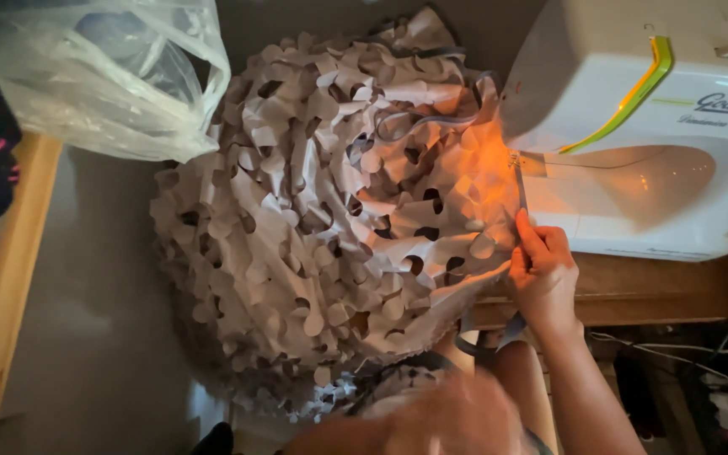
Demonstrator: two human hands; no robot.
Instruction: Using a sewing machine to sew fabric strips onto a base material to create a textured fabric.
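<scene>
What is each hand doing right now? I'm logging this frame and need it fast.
Right hand: closed, pinching the edge of the cut-out netting fabric by the sewing machine.
Left hand: blurred at the bottom; grip cannot be told.

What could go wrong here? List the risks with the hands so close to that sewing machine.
1. The right hand pinches the fabric edge close to the lit needle area of the white sewing machine; fingers could slip under.
2. The bulky leaf-cut netting fabric hangs off the wooden table; its weight may drag the seam crooked.
3. The left hand is blurred, seemingly moving, so it may tug the fabric.
</scene>
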